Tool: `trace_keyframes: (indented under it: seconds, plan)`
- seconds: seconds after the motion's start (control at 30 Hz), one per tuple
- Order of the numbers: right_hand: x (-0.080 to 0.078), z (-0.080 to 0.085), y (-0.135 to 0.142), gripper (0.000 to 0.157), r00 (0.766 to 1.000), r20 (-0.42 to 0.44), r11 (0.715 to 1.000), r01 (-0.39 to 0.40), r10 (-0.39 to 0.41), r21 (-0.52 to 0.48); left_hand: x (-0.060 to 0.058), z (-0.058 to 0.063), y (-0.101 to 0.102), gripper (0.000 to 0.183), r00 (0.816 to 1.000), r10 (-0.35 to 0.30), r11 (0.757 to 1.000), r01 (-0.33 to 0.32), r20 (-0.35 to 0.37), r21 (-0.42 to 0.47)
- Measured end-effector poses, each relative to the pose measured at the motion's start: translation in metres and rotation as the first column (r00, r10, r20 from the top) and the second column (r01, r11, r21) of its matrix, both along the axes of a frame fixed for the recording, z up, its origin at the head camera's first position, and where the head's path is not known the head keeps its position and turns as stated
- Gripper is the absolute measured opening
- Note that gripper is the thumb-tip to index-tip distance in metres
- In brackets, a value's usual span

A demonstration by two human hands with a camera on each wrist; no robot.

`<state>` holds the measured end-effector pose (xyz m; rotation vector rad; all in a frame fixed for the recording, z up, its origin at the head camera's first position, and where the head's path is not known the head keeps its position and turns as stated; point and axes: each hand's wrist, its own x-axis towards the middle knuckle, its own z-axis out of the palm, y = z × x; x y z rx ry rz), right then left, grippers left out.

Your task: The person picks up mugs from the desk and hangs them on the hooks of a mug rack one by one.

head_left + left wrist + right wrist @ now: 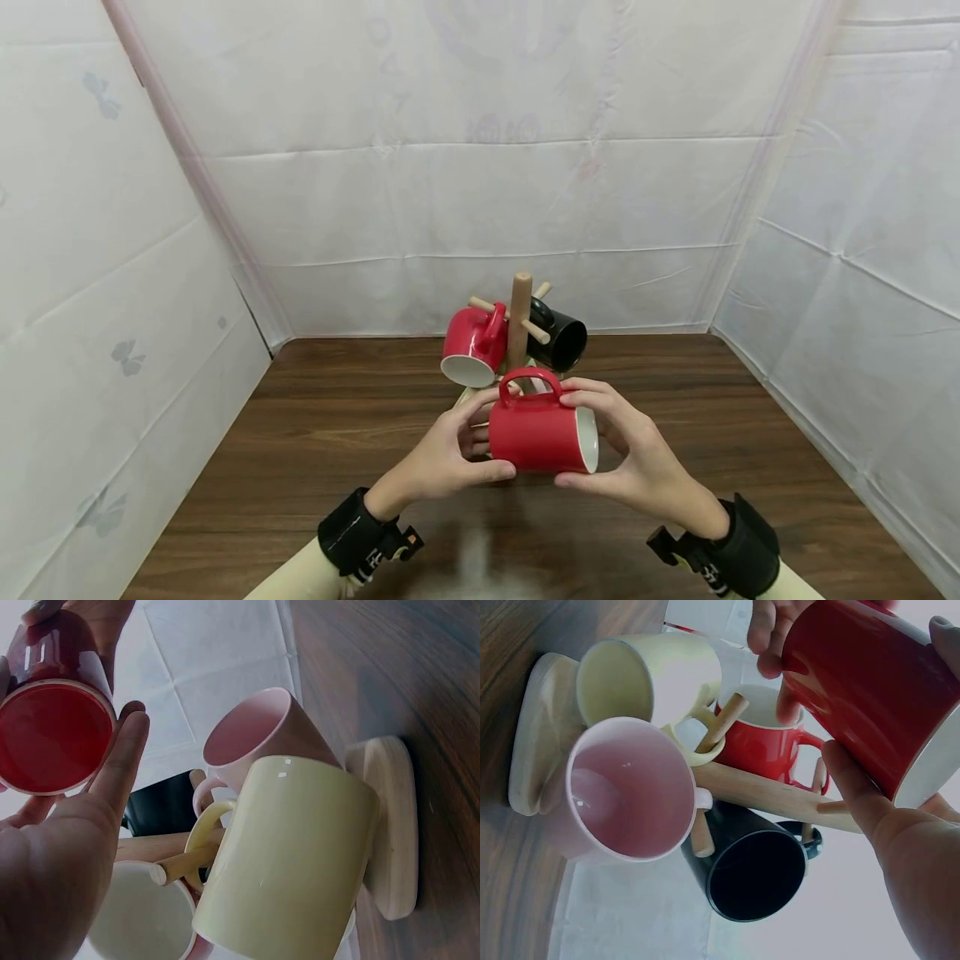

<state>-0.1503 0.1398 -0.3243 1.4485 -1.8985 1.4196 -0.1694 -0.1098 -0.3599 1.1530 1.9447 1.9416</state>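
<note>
A red mug (532,433) with a white inside lies sideways in the air between both hands, its handle up and its mouth to the right. My left hand (450,454) holds it at the base end, thumb low in front and fingers behind. At the rim end my right hand (633,446) grips it, with the thumb below and fingertips near the handle. Just beyond stands a wooden mug tree (520,321). A second red mug (474,337) hangs at its upper left, a black mug (564,342) at its upper right.
Lower on the tree, the wrist views show a pale yellow mug (289,855) and a pink mug (630,795) on pegs near the wooden base (394,832). A bare peg (536,332) points toward me. White sheeting (480,200) walls the brown wood-grain table (337,433).
</note>
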Motion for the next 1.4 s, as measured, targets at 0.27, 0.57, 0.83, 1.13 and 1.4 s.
trace_keyframes:
  seconds: [0.27, 0.57, 0.83, 1.13, 1.4]
  plan:
    - [-0.009, -0.002, 0.003, 0.075, 0.997, 0.051, 0.998, 0.057, -0.059, 0.023, -0.001, 0.001, 0.003, 0.071, 0.995, 0.086, 0.995, -0.083, -0.06, 0.054]
    - [-0.018, 0.0, 0.007, 0.08, 0.962, -0.094, 0.96, 0.264, -0.255, 0.095, -0.003, 0.006, 0.008, 0.066, 0.973, 0.196, 0.98, -0.19, -0.121, 0.058]
    - [-0.027, 0.005, 0.01, 0.083, 0.957, -0.134, 0.961, 0.269, -0.259, 0.06, -0.008, 0.012, 0.012, 0.063, 0.957, 0.257, 0.966, -0.253, -0.132, 0.043]
    - [-0.038, 0.001, 0.012, 0.08, 0.96, -0.11, 0.963, 0.264, -0.257, 0.055, -0.012, 0.014, 0.016, 0.062, 0.95, 0.295, 0.955, -0.295, -0.103, 0.018]
    - [-0.044, -0.004, 0.013, 0.079, 0.964, -0.056, 0.962, 0.263, -0.259, 0.075, -0.015, 0.011, 0.016, 0.061, 0.949, 0.301, 0.954, -0.3, -0.093, 0.022]
